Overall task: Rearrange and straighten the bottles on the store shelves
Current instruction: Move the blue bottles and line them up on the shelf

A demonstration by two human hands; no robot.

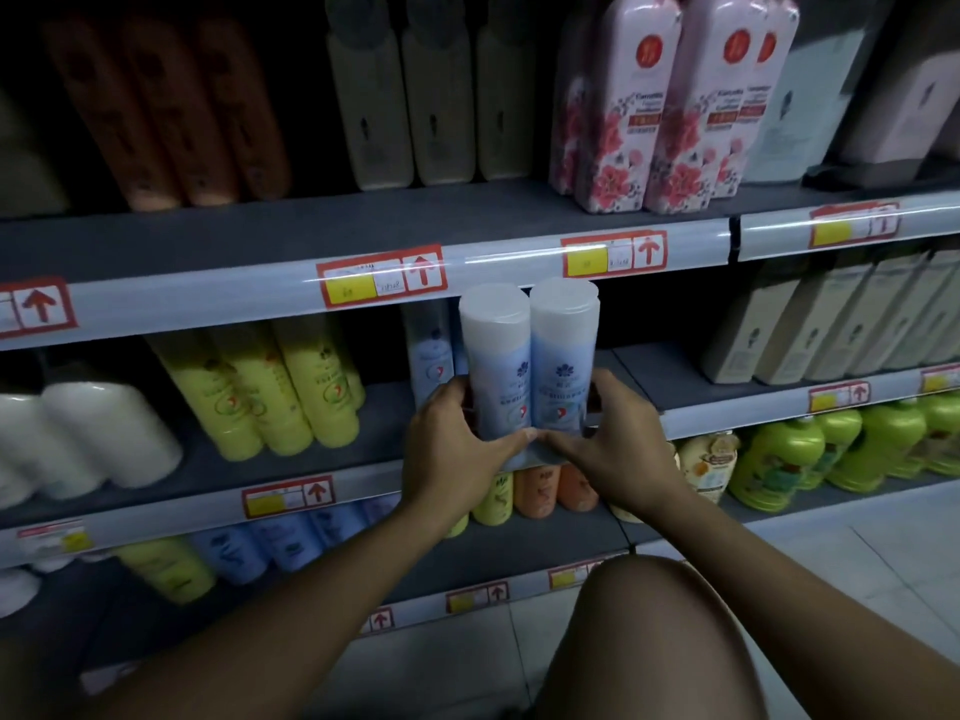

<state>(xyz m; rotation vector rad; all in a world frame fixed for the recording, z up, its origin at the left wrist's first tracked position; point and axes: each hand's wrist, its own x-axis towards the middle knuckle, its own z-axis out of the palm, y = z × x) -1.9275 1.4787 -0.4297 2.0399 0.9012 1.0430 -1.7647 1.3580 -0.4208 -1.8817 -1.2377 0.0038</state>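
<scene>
I am facing a tall grey metal shelving unit [156, 241] that is filling almost all of my view, with several boards going from left to right. Along each front edge a pale plastic rail [234, 298] is running, and it is carrying red-framed price tags [382, 275] with yellow fields and red arrows pointing up. The light is coming weakly, so the upper left part is lying in deep shadow, while at the lower right a pale tiled floor [857, 574] is showing.
</scene>
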